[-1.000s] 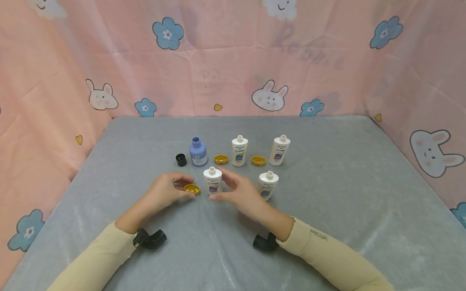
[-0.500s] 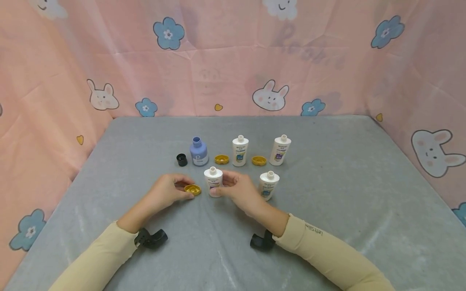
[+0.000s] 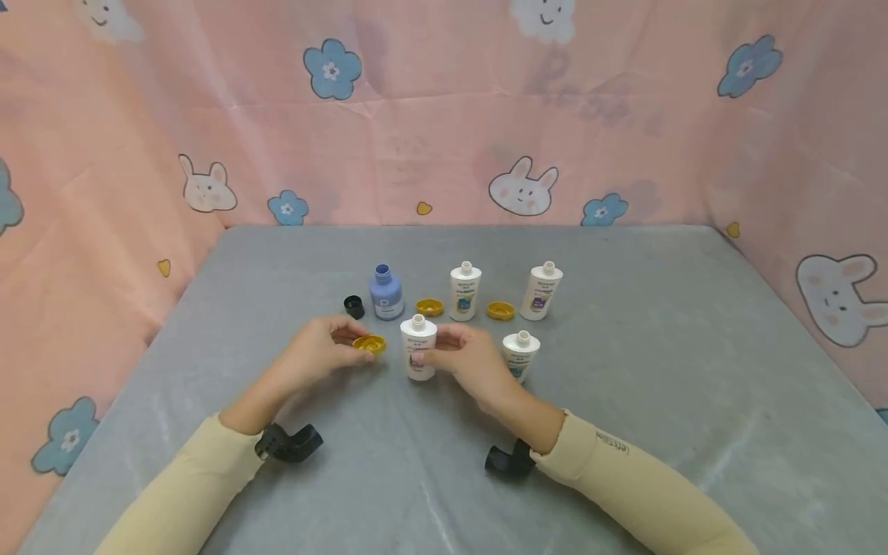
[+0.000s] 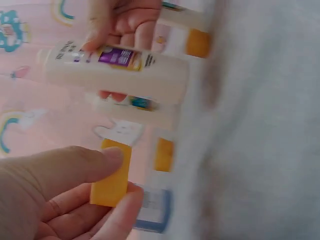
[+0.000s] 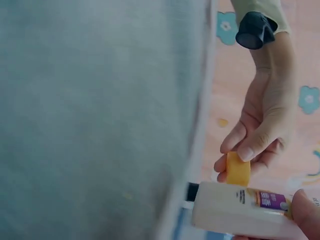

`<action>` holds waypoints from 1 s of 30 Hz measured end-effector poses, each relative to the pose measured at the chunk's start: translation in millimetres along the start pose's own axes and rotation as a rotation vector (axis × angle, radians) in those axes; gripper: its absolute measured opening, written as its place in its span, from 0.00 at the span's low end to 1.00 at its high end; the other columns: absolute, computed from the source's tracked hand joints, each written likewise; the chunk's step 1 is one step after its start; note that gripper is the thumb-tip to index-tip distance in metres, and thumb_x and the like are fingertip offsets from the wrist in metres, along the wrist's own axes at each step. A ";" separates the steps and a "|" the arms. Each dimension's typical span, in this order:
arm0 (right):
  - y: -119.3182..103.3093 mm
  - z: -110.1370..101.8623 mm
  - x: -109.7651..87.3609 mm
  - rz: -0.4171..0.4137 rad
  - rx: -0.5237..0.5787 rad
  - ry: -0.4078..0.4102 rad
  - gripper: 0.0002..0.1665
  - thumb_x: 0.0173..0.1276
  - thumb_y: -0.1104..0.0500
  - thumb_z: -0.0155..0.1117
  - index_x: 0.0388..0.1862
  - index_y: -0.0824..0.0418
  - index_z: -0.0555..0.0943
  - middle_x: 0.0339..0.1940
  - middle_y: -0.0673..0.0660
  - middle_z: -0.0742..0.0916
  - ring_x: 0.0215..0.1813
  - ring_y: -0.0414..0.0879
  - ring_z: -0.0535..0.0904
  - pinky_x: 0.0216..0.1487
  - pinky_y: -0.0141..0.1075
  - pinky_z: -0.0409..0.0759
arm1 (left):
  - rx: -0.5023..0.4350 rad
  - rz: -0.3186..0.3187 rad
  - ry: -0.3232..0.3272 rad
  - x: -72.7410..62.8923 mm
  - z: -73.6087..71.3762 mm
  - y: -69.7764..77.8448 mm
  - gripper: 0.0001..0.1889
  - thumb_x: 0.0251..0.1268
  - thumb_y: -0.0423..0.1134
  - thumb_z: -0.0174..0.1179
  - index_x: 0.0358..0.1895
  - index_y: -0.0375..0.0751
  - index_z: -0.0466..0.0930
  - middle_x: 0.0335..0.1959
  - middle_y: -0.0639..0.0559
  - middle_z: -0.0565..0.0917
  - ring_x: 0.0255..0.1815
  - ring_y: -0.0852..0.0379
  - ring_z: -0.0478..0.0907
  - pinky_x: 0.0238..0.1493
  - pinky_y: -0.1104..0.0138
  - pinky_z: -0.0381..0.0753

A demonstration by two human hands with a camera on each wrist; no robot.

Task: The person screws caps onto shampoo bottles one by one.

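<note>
My left hand (image 3: 324, 348) pinches a yellow cap (image 3: 370, 344) between thumb and fingers, its hollow side up in the head view. In the left wrist view that cap (image 4: 111, 173) shows edge-on. To its right, my right hand (image 3: 472, 362) grips a white bottle (image 3: 418, 351) by its side. The bottle stands upright with an uncapped neck and carries a purple label, plain in the right wrist view on the bottle (image 5: 245, 210). A gap separates cap and bottle. Another white bottle (image 3: 520, 354) with a blue-green label stands just right of my right hand, partly hidden by it.
Behind my hands, a black cap (image 3: 354, 307), an uncapped blue bottle (image 3: 386, 294), two yellow caps (image 3: 429, 307) and two open white bottles (image 3: 465, 291) form a row on the grey cloth (image 3: 666, 370). A pink printed curtain (image 3: 430, 139) surrounds the table.
My left hand has raised the yellow cap slightly. My right hand has closed its thumb over the white bottle's front and now grips it. The head view has shifted a little.
</note>
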State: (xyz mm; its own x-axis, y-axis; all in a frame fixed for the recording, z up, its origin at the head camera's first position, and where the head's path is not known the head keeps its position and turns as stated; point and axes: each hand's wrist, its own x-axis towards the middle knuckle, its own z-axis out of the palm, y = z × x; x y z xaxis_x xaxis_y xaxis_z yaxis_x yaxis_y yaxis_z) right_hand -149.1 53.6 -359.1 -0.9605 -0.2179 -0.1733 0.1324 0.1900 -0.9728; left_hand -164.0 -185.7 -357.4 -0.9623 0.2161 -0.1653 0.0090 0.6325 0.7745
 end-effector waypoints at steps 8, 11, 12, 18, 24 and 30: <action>-20.9 -13.6 -7.7 -0.153 -0.086 -0.003 0.22 0.61 0.61 0.75 0.54 0.62 0.84 0.52 0.58 0.89 0.56 0.49 0.86 0.59 0.43 0.84 | -0.177 0.051 0.041 -0.8 -15.8 29.5 0.17 0.59 0.40 0.71 0.52 0.45 0.83 0.53 0.47 0.85 0.53 0.53 0.83 0.52 0.63 0.85; -25.3 -16.7 -8.6 -0.171 -0.098 -0.017 0.23 0.62 0.62 0.74 0.56 0.62 0.83 0.54 0.59 0.89 0.57 0.50 0.85 0.60 0.43 0.84 | -0.246 0.093 0.039 -1.1 -18.6 41.6 0.19 0.59 0.39 0.71 0.54 0.44 0.83 0.54 0.47 0.85 0.50 0.56 0.85 0.51 0.68 0.86; -26.8 -17.6 -9.1 -0.173 -0.108 -0.020 0.23 0.62 0.62 0.74 0.57 0.62 0.83 0.54 0.59 0.88 0.57 0.51 0.85 0.60 0.43 0.84 | -0.262 0.108 0.044 -1.2 -19.5 45.6 0.19 0.59 0.38 0.72 0.55 0.44 0.82 0.55 0.47 0.84 0.50 0.57 0.85 0.51 0.69 0.86; -31.5 -20.0 -10.9 -0.225 -0.173 -0.028 0.24 0.65 0.61 0.70 0.61 0.63 0.81 0.55 0.61 0.88 0.58 0.53 0.84 0.60 0.44 0.83 | -0.331 0.160 0.059 -1.9 -23.5 62.6 0.20 0.59 0.37 0.71 0.55 0.43 0.83 0.55 0.47 0.84 0.48 0.58 0.85 0.50 0.70 0.86; -34.2 -19.2 -14.3 -0.284 -0.237 -0.027 0.24 0.67 0.63 0.68 0.61 0.65 0.79 0.55 0.62 0.86 0.54 0.52 0.84 0.58 0.43 0.84 | -0.353 0.176 0.047 -7.3 -22.4 67.2 0.21 0.60 0.34 0.70 0.57 0.38 0.82 0.55 0.43 0.84 0.45 0.60 0.86 0.48 0.71 0.86; -29.4 -22.6 -17.9 -0.315 -0.292 -0.065 0.23 0.68 0.61 0.68 0.61 0.63 0.80 0.54 0.59 0.87 0.53 0.50 0.84 0.56 0.42 0.85 | -0.331 0.240 0.021 -8.9 -19.8 63.1 0.23 0.62 0.35 0.69 0.61 0.42 0.80 0.57 0.45 0.84 0.49 0.58 0.84 0.50 0.71 0.85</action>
State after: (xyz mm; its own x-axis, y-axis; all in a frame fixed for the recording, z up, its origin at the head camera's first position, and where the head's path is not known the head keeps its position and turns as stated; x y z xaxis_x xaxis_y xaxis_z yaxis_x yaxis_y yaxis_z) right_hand -141.3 73.5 -324.0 -0.9242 -0.3665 0.1071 -0.2488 0.3653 -0.8970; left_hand -160.3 -162.5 -295.0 -0.9489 0.3110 0.0539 0.1494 0.2920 0.9447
